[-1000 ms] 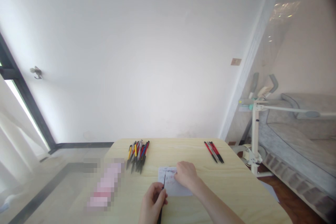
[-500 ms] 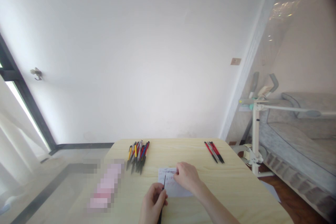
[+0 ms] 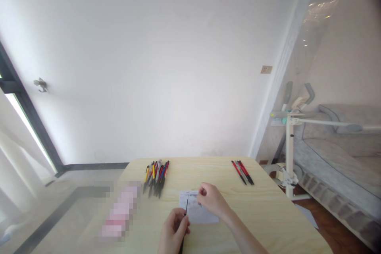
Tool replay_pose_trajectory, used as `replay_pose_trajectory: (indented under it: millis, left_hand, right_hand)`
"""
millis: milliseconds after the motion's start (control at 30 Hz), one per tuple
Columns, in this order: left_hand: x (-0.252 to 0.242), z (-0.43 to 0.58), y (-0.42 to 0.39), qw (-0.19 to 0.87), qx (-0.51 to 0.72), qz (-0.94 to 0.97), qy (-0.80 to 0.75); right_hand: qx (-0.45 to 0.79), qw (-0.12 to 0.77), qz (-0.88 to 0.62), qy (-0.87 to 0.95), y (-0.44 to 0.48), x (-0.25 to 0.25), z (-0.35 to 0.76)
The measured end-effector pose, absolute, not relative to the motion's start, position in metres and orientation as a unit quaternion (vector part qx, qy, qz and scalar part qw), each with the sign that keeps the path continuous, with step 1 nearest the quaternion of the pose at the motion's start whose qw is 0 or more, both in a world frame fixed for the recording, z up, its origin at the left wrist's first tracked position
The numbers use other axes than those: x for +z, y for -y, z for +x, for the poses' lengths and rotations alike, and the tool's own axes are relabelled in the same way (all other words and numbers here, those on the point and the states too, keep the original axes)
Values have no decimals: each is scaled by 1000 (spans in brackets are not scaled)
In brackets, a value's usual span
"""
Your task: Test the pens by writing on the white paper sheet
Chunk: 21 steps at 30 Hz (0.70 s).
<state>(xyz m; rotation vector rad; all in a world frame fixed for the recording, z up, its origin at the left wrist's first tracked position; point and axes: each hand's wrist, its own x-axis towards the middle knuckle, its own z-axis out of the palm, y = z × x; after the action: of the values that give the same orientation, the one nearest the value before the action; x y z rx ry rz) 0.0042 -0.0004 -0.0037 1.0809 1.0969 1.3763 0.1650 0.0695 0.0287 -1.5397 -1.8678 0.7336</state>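
Note:
My left hand is closed round a slim black pen. A thin dark rod, seemingly its refill, points up from the fingers. Under the rod lies a white sheet of paper with faint writing across its upper part. Over the right side of that sheet, my right hand is curled in a pinch. A tiny dark bit shows below its fingertips, too small to name, and the fingers hide whatever else they hold.
On the pale wooden table, a bundle of coloured pens lies at the back left. Several red and grey pens lie at the back right. A blurred pink item is at the left edge. White exercise equipment stands beyond the right side.
My right hand has lifted and turned slightly, so the small dark bit now shows under its fingers. My left hand and the pen have stayed in place.

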Motion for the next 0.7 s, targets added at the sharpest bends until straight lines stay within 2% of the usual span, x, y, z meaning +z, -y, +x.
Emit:
replay_pose_trajectory:
  millis: [167, 700]
  left_hand:
    - [-2, 5, 1, 516, 571, 445, -458]
    - [0, 4, 4, 500, 561, 467, -465]
  right_hand:
    - [441, 347, -538, 629, -72, 22, 162]
    - [501, 417, -500, 569, -75, 28, 149]
